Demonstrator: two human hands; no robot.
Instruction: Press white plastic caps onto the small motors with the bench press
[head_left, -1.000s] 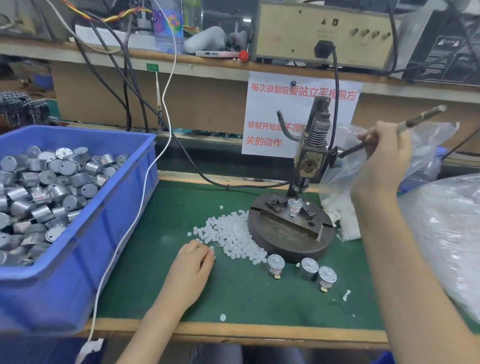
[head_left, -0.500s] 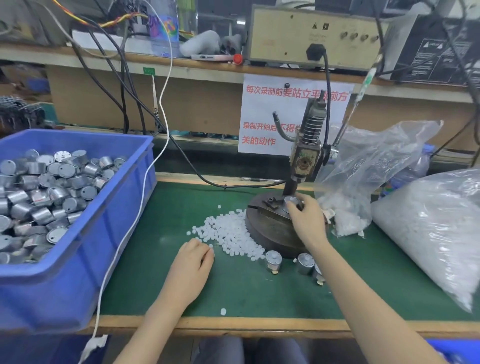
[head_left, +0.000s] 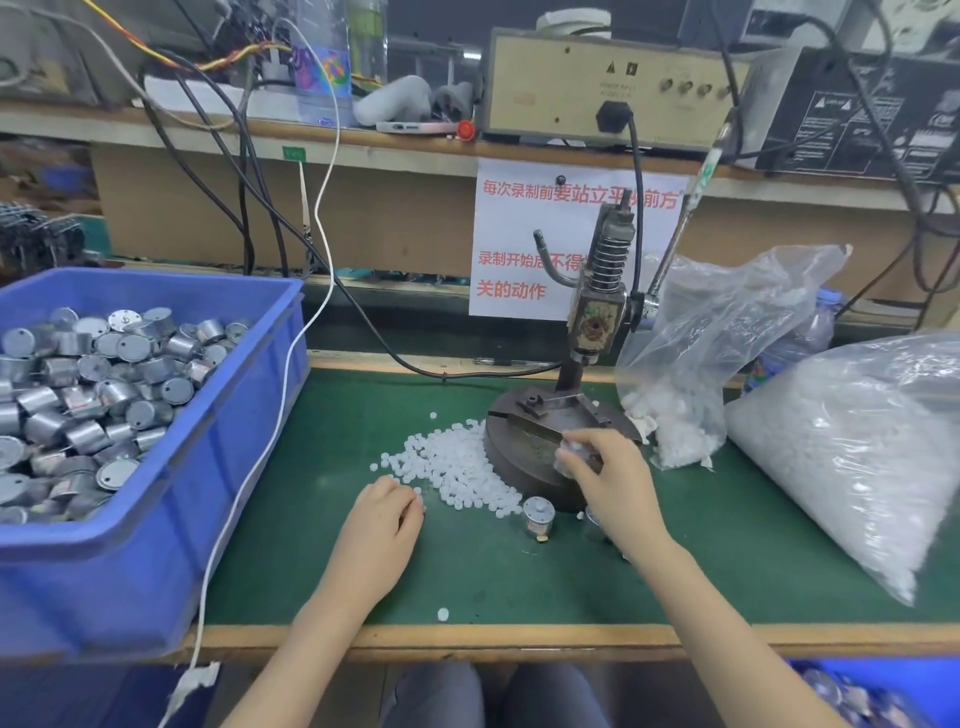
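Head view showed the right hand (head_left: 613, 478) with its fingers curled round a small silver cylindrical motor (head_left: 565, 456), held over the front edge of the round dark base plate (head_left: 519, 447) of the dark metal bench press (head_left: 597, 317). The motor was blurred, so a cap on it could not be confirmed. The thin metal press lever (head_left: 674, 244) stood raised, leaning up and to the right. The left hand (head_left: 384, 514) rested on the green desk mat (head_left: 337, 415) with its fingers curled under, at the near-left edge of a loose pile of small white plastic caps (head_left: 462, 467); whether it pinched a cap could not be determined. The pile lay against the left side of the base plate. The two hands were apart. A second silver motor (head_left: 537, 514) stood upright on the mat just in front of the base plate, between the hands. A single white cap (head_left: 442, 614) lay near the front edge of the desk. A blue plastic bin (head_left: 156, 493) holding loose silver motors (head_left: 104, 395) occupied the left of the desk. Two clear plastic bags of white parts (head_left: 727, 338) (head_left: 857, 457) lay to the right of the press.
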